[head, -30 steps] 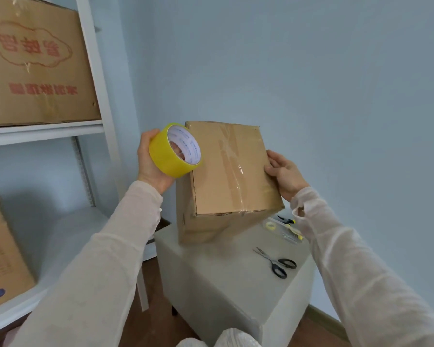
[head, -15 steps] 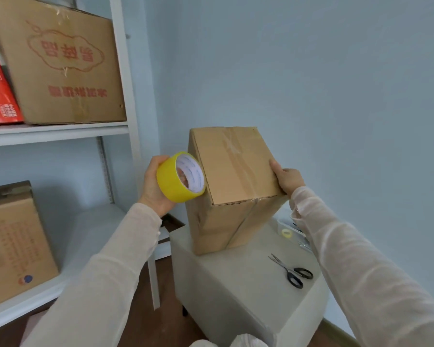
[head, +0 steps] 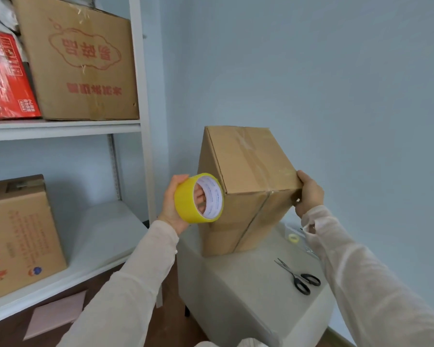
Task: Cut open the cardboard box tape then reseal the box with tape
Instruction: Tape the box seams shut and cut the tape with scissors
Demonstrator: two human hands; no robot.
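A brown cardboard box (head: 246,166) stands tilted on a grey stool (head: 251,279), resting on its lower edge, with clear tape running across its upper face and down its front. My right hand (head: 308,192) grips the box's upper right corner. My left hand (head: 172,204) holds a yellow tape roll (head: 198,199) with fingers through the core, the roll touching the box's left corner. Black-handled scissors (head: 300,278) lie on the stool to the right, below my right arm.
A white shelf unit (head: 143,96) stands at the left with large cardboard boxes (head: 78,61) and a red carton (head: 5,78) on it. A small yellow roll (head: 293,238) lies in a clear packet behind my right arm. The blue wall is close behind.
The box has been turned and tipped so its front face shows, with the right hand moving to its corner. My view has swung left and up, showing more of the shelf.
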